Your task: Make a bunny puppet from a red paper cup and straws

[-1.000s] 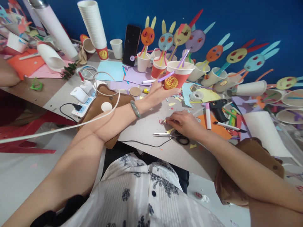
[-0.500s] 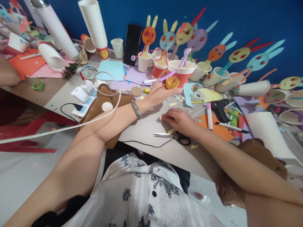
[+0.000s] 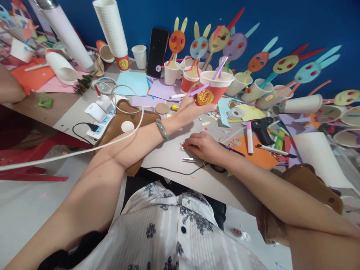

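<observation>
Here's the red paper cup (image 3: 218,93), steady in the left hand (image 3: 188,112), fingers curled round its lower side, purple strips (image 3: 220,69) poking out, rabbit puppets (image 3: 198,47) behind. Below, the right hand (image 3: 204,145) has slid left across the tabletop (image 3: 168,153), scraps (image 3: 182,147) shifting too! Fingertips bunched, gripping or just pushing, can't tell; it now hides more of the scissors (image 3: 188,159).
</observation>
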The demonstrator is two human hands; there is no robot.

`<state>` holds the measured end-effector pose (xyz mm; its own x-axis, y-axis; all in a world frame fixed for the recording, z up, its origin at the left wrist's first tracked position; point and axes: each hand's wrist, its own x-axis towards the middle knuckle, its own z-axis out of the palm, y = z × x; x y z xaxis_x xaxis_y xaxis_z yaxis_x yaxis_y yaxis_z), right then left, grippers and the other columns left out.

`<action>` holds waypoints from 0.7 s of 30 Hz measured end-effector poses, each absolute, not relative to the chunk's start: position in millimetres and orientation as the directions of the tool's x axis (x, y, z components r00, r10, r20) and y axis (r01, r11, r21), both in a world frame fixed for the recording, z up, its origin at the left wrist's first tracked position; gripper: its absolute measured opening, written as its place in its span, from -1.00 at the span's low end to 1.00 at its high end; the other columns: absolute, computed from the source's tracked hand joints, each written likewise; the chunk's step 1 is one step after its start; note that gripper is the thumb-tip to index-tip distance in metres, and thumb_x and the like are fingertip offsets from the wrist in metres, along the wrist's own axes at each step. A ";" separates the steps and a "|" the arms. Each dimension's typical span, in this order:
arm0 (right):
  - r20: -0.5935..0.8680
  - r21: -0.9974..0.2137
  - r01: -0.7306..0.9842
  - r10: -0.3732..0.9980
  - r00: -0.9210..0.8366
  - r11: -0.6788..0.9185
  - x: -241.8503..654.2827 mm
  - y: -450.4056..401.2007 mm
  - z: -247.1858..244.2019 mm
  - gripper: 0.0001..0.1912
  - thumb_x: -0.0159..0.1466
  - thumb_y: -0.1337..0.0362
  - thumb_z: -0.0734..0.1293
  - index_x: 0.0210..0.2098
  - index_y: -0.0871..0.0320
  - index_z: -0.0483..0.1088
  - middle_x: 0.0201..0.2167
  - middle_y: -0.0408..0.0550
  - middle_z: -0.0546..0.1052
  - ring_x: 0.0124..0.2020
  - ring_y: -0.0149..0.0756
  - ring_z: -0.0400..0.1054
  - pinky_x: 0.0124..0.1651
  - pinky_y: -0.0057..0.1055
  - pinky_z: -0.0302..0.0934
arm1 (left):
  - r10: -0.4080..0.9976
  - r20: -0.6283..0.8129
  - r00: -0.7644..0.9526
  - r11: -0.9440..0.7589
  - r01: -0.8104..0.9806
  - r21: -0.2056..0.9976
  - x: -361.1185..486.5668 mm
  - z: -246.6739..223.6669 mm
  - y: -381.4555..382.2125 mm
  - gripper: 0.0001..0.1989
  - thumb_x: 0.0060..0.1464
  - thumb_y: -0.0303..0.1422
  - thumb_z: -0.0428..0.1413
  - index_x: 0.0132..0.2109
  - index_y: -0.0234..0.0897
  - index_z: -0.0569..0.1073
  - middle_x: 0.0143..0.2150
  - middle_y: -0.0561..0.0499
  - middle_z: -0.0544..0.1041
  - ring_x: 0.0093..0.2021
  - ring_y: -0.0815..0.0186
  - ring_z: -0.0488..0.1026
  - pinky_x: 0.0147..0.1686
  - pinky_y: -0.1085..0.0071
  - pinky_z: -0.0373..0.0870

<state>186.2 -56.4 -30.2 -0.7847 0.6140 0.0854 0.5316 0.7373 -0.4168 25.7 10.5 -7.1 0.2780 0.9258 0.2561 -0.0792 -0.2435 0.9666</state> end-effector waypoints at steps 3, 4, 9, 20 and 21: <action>0.036 -0.413 0.543 0.609 -0.793 0.731 186.1 -64.1 -23.0 -0.75 0.45 0.29 0.31 -0.24 0.18 0.63 -0.33 0.06 0.65 -0.30 -0.18 0.52 -0.11 -0.26 0.18 | 0.922 0.271 0.278 -0.257 -0.086 0.963 25.2 -4.5 8.5 -0.81 0.13 -0.26 0.29 -0.19 -0.24 0.50 -0.15 -0.07 0.65 -0.12 0.16 0.53 0.09 0.05 0.55; 0.017 -0.413 0.537 0.596 -0.803 0.735 186.8 -67.0 -20.1 -0.76 0.46 0.29 0.31 -0.25 0.17 0.62 -0.33 0.05 0.65 -0.30 -0.19 0.52 -0.09 -0.25 0.17 | 0.920 0.276 0.278 -0.261 -0.091 0.961 25.0 -3.7 8.1 -0.81 0.13 -0.26 0.30 -0.17 -0.23 0.50 -0.15 -0.07 0.66 -0.11 0.16 0.53 0.10 0.05 0.56; -0.068 -0.426 0.548 0.579 -0.813 0.720 192.8 -80.3 -10.5 -0.74 0.49 0.27 0.28 -0.26 0.13 0.58 -0.33 0.01 0.66 -0.31 -0.23 0.50 -0.05 -0.26 0.14 | 0.915 0.281 0.290 -0.264 -0.095 0.960 25.0 -2.4 8.7 -0.74 0.12 -0.28 0.31 -0.06 -0.19 0.49 -0.05 -0.06 0.68 -0.01 0.11 0.57 0.20 -0.01 0.57; 0.015 -0.359 0.747 0.803 -0.596 0.560 250.7 -55.3 2.7 -0.77 0.39 0.20 0.32 -0.30 0.11 0.61 -0.32 0.03 0.64 -0.33 -0.20 0.46 -0.13 -0.25 0.21 | 0.906 0.313 0.286 -0.304 -0.078 0.950 24.6 -5.0 11.3 -0.67 0.09 -0.20 0.31 -0.04 -0.21 0.51 0.00 -0.10 0.69 0.05 0.08 0.61 0.24 0.00 0.56; 0.021 -0.350 0.795 0.853 -0.522 0.495 262.1 -49.3 8.0 -0.77 0.38 0.19 0.34 -0.28 0.12 0.61 -0.33 0.05 0.63 -0.35 -0.20 0.44 -0.17 -0.25 0.22 | 0.906 0.311 0.287 -0.305 -0.067 0.950 24.4 -5.7 11.9 -0.68 0.10 -0.21 0.31 -0.04 -0.21 0.51 0.01 -0.11 0.69 0.07 0.08 0.60 0.25 0.02 0.55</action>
<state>262.1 -49.3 8.0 -0.5221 0.8527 0.0206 0.7951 0.4953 -0.3500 24.4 11.9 -5.7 0.2873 0.9060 0.3107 -0.0665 -0.3047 0.9501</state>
